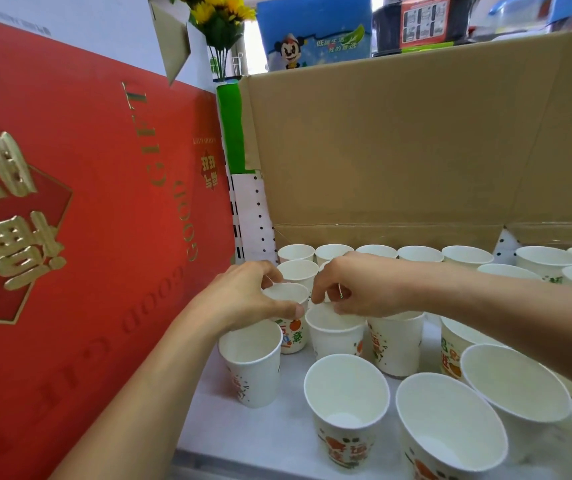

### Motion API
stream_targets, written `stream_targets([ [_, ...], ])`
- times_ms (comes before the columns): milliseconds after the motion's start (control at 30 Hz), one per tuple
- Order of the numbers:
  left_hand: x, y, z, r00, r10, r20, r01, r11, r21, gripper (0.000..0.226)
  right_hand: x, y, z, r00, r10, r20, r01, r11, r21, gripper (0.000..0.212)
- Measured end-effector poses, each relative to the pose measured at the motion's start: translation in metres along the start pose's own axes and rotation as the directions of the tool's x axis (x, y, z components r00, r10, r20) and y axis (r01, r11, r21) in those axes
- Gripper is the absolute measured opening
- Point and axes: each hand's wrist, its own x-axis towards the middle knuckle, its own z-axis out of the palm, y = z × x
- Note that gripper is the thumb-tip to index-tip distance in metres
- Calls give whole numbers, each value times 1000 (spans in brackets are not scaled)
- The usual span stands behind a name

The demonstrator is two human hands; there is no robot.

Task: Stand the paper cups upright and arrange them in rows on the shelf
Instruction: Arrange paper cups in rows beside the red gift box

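Several white paper cups with orange and green print stand upright on the pale shelf (208, 420). A back row (419, 253) runs along the cardboard. My left hand (243, 299) grips the rim of one upright cup (291, 334) near the left wall. My right hand (357, 289) pinches the rim of the neighbouring cup (338, 337). Both cups rest on the shelf, almost touching. A loose cup (253, 362) stands just below my left hand, and two bigger-looking cups (346, 403) (450, 431) are nearest me.
A red gift box (80, 209) with gold lettering walls off the left side. Brown cardboard (398, 150) forms the back wall. More cups (547, 261) crowd the right end. Sunflowers (218, 15) and boxes sit above, behind the cardboard.
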Motion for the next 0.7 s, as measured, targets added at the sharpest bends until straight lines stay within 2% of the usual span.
stream_targets([
  [133, 1, 1, -1, 1000, -9, 6, 9, 1000, -8, 69, 4, 9, -1, 988, 18, -154, -18, 1000, 4, 27],
  [300, 2, 1, 1, 1000, -3, -9, 3, 1000, 5, 68, 0, 16, -2, 989, 70, -133, -75, 997, -35, 28],
  [467, 3, 1, 3, 1000, 5, -18, -5, 1000, 10, 68, -3, 23, -4, 978, 191, -80, -192, 981, 1, 22],
  [533, 3, 2, 3, 1000, 10, -22, -10, 1000, 4, 67, -4, 24, -7, 974, 181, -138, -183, 983, -4, 17],
  [600, 3, 1, 3, 999, 15, -30, -15, 1000, -7, 66, -6, 25, -13, 972, 147, -182, -137, 988, 65, 24],
  [700, 3, 1, 4, 999, 15, -35, -16, 999, -34, 66, -8, 23, -17, 991, 108, -84, -90, 976, 197, 52],
])
